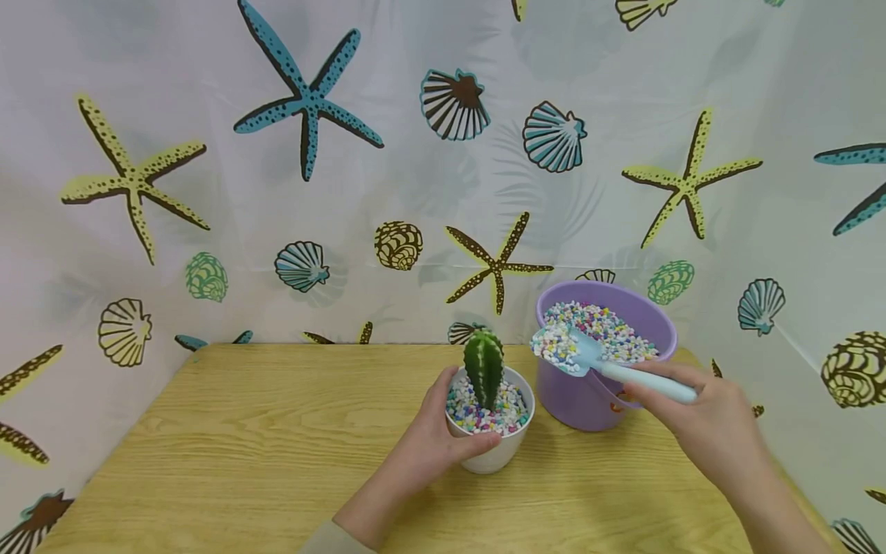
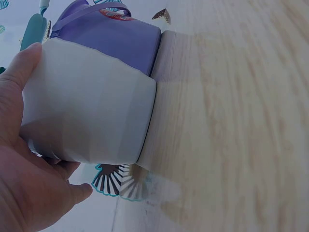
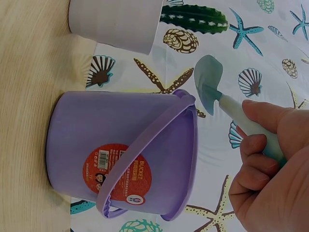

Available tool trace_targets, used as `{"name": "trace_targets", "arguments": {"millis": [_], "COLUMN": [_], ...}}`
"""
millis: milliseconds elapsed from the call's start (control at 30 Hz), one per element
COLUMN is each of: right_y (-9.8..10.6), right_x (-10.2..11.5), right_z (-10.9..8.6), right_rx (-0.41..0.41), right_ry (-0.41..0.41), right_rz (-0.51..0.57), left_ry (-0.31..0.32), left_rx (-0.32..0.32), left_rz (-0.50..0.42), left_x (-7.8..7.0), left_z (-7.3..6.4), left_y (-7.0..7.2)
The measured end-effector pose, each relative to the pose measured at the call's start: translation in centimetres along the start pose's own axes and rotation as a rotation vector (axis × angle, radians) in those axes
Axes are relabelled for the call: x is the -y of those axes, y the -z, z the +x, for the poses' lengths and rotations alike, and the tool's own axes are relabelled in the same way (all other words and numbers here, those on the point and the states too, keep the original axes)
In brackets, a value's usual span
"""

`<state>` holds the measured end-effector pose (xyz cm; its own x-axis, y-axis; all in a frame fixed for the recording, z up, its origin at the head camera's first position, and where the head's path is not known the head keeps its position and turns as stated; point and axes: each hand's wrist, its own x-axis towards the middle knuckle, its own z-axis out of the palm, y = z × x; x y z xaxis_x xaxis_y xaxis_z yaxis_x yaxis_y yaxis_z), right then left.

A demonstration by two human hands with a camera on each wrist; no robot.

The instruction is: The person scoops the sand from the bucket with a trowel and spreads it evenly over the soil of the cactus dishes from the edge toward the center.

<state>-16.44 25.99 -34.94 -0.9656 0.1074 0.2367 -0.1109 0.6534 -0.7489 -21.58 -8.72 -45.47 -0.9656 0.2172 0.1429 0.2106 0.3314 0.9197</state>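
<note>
A green cactus [image 1: 484, 368] stands in a white pot [image 1: 490, 455], with multicoloured pebbles [image 1: 508, 408] around its base. My left hand [image 1: 438, 436] grips the pot from its left side, thumb across the front near the rim. In my right hand [image 1: 713, 415] is the handle of a pale blue toy shovel [image 3: 208, 77]. White and coloured pebbles are heaped on its blade, which overlaps the near-left rim of a purple bucket [image 1: 577, 396] in the head view. More of the same pebbles [image 1: 588, 315] lie inside the bucket, just right of the pot.
Both containers stand on a wooden table [image 1: 277, 431]. Behind the table hangs a white curtain [image 1: 388, 177] printed with starfish and shells. The bucket's purple handle [image 3: 145, 140] hangs down over a red label [image 3: 120, 166] on its side.
</note>
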Motion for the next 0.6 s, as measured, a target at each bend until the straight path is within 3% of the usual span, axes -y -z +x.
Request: {"name": "trace_targets", "arguments": {"millis": [333,600], "right_y": [-1.1,-1.9], "right_x": [0.1,0.3], "right_z": [-0.9,-1.3], "right_rx": [-0.002,-0.003], "right_ry": [0.059,0.086], "right_rz": [-0.046,-0.017], "left_ry": [0.010,0.016], "left_rx": [0.004,0.012], "left_rz": [0.008,0.003], "left_x": [0.1,0.3], "left_z": [0.0,0.1], "left_y": [0.0,0.0]}}
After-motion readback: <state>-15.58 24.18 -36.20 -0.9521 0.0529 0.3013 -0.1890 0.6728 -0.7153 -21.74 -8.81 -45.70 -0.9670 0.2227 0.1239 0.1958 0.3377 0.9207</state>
